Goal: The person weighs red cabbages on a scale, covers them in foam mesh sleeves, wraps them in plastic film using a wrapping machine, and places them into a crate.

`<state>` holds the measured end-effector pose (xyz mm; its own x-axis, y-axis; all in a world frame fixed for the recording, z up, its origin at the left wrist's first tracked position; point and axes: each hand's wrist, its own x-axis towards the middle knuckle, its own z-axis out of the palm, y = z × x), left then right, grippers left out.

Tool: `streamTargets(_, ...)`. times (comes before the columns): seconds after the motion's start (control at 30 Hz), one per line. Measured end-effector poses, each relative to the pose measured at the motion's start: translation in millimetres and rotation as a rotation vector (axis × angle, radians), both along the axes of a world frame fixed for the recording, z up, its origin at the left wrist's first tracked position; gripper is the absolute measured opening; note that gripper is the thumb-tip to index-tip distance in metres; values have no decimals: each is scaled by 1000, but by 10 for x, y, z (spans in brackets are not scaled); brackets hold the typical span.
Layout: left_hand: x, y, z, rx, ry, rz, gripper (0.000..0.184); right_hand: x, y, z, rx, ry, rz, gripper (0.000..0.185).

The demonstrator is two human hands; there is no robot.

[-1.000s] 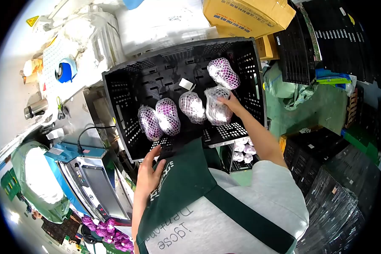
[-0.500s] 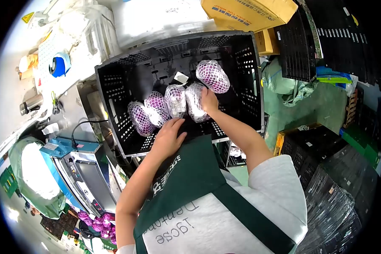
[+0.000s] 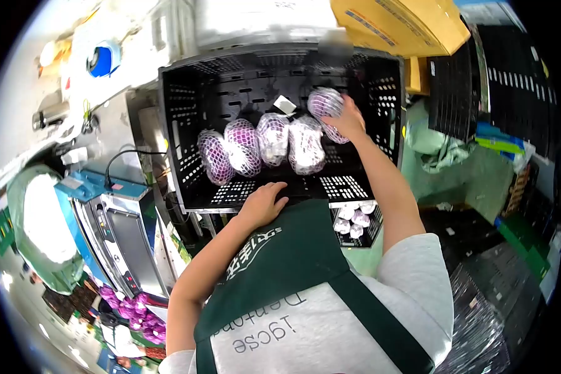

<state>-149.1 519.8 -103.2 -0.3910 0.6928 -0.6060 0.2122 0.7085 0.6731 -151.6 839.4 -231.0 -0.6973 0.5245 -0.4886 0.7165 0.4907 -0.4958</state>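
Note:
A black plastic crate (image 3: 287,205) holds several oval purple vegetables in white netting. My right hand (image 3: 349,119) is closed round the upper-right netted purple vegetable (image 3: 323,103), partly hiding it. Left of it lie a netted bundle with a pale, shiny wrap (image 3: 306,146) and a similar pale one (image 3: 272,139). Two more purple ones, one beside the other (image 3: 242,147) and one farthest left (image 3: 215,157), rest tilted along the crate's left part. My left hand (image 3: 265,204) lies at the near rim, thumb apart from the fingers, holding nothing.
Behind the crate are a white box (image 3: 262,25) and a yellow carton (image 3: 405,25). A white tag (image 3: 285,104) lies inside the crate. To the left is a blue-and-grey machine (image 3: 128,240). Below right, another crate holds several wrapped pale items (image 3: 355,219).
My right hand has gone from the pale-wrapped bundle to the upper-right netted vegetable. The bundles on the left stand straighter. My left hand stays by the near rim; the view has shifted.

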Motion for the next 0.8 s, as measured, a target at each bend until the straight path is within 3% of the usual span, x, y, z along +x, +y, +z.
streamTargets(0.07,-55,-78,123,-7,14,96,40,228,-22,98,22,-31,-162,98)
streamTargets(0.13,-21,-202,124,86,25,197,39,724,-39,-161,167,39,-197,101)
streamTargets(0.2,19,-406,176,115,66,315,39,751,-306,394,237,-505,-64,104)
streamTargets(0.23,16,-462,274,83,45,354,42,1191,-22,-72,182,-364,247,102)
streamTargets(0.33,59,-764,489,144,58,513,46,1280,238,-94,54,-111,446,64)
streamTargets(0.4,104,-988,606,169,99,595,43,884,586,-201,377,-262,1315,46)
streamTargets(0.43,136,-1063,571,208,153,645,43,526,6,472,244,-295,653,39)
streamTargets(0.47,187,-1194,645,243,189,689,44,362,4,350,317,-93,594,32)
streamTargets(0.5,233,-1352,725,286,220,727,44,33,-84,376,167,-5,610,29)
streamTargets(0.6,522,-1956,998,342,316,880,45,-875,-680,379,65,398,642,27)
streamTargets(0.63,666,-2204,1074,359,344,955,44,-1014,-1304,857,51,489,664,28)
streamTargets(0.8,1702,-3838,1272,315,614,1432,39,-1291,-3379,1617,-201,744,801,26)
